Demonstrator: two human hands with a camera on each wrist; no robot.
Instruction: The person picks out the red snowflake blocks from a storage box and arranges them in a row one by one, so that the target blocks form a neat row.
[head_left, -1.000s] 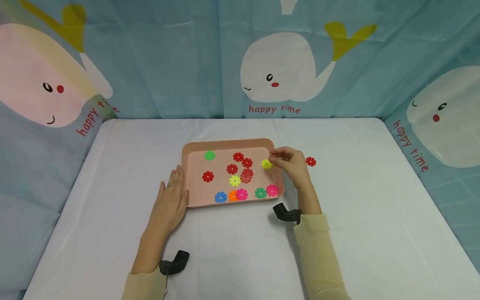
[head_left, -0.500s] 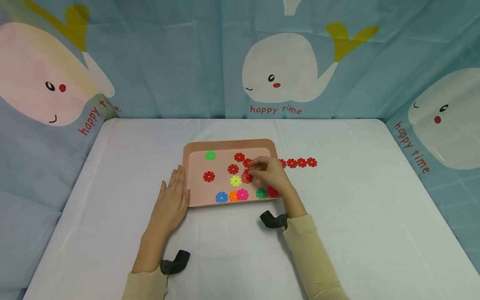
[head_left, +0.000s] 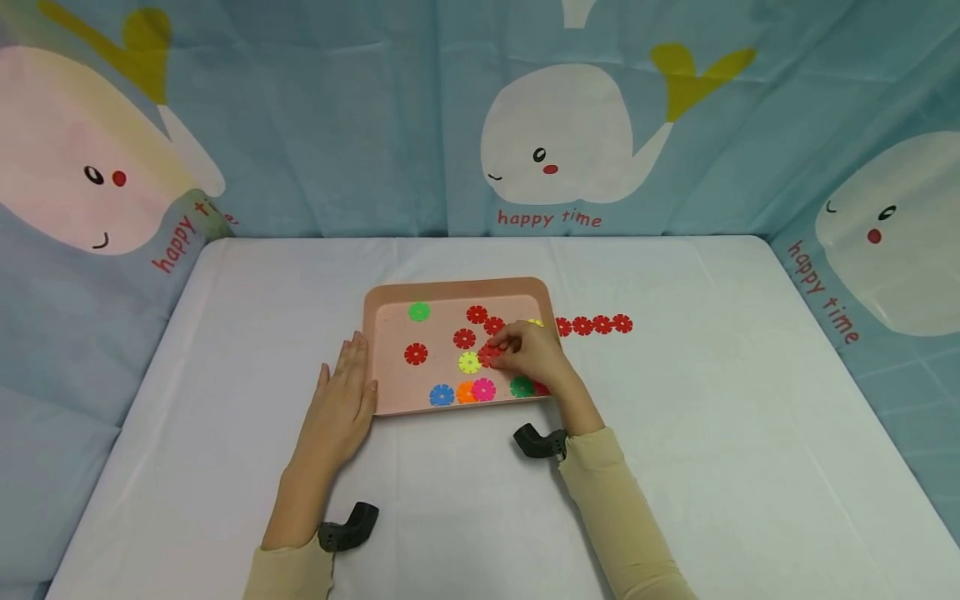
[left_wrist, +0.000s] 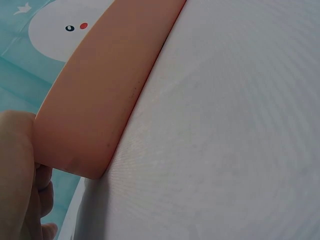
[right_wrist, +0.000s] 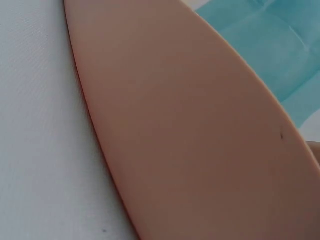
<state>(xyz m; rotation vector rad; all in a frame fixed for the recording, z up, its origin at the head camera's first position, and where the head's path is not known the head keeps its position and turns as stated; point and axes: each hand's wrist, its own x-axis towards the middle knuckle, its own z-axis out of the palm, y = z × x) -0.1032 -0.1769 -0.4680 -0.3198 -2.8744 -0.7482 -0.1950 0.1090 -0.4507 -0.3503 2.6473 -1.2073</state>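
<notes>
A shallow pink tray (head_left: 397, 400) lies on the white table with several notched plastic snowflake discs in it. My left hand (head_left: 337, 408) rests along the tray's left side, fingers straight and thumb by the near corner; the left wrist view shows it against the tray wall (left_wrist: 95, 95). Inside the tray, my right hand (head_left: 532, 354) pinches at a red snowflake disc (head_left: 487, 357) with thumb and forefinger. Red discs (head_left: 464, 338) lie just left of and beyond those fingertips, and a yellow disc (head_left: 468, 362) is close by. In the right wrist view the tray wall hides most of this hand.
Right of the tray, several red discs form a straight row (head_left: 592, 326) on the table. Along the tray's near edge lie blue (head_left: 442, 395), orange, pink (head_left: 483, 389) and green (head_left: 521, 387) discs. A whale-print curtain (head_left: 375, 125) stands behind the table.
My right hand has moved left from the tray's right rim, past the yellow disc, to the red discs, uncovering the red row on the table. The left hand has stayed put.
</notes>
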